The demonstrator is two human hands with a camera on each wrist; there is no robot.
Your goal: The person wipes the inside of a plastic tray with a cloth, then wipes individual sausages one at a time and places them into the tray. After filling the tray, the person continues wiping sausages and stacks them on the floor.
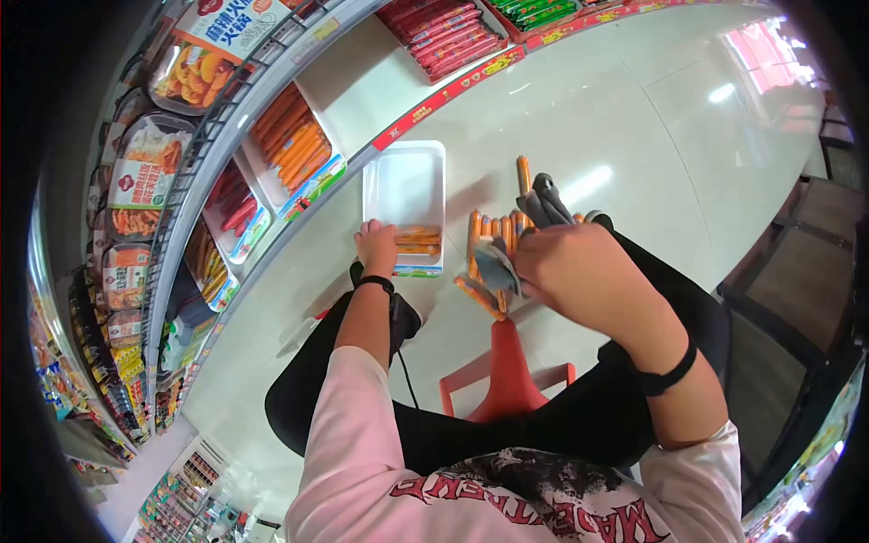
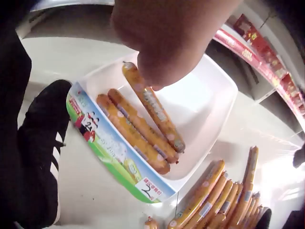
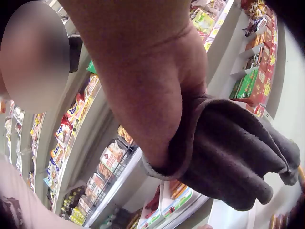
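Observation:
In the head view, my left hand (image 1: pixel 376 246) is at the left side of a white tray (image 1: pixel 405 152). The left wrist view shows that hand (image 2: pixel 167 45) over one orange-wrapped sausage (image 2: pixel 155 109), its fingertips mostly hidden; two more sausages (image 2: pixel 136 131) lie beside it in the tray (image 2: pixel 217 90). My right hand (image 1: pixel 566 267), fingers curled, grips grey fabric (image 1: pixel 496 270) above several sausages (image 1: pixel 475 231) on the floor. In the right wrist view, the fabric (image 3: pixel 228 148) has limp, glove-like fingers and hangs from the hand (image 3: pixel 190 67).
Shelves with trays of sausages (image 1: pixel 290 140) and packaged food (image 1: pixel 149 163) stand at the left. A red stool (image 1: pixel 509 371) is between the legs. Dark crates (image 1: pixel 778 271) stand at the right. A black shoe (image 2: pixel 40 148) is beside the tray.

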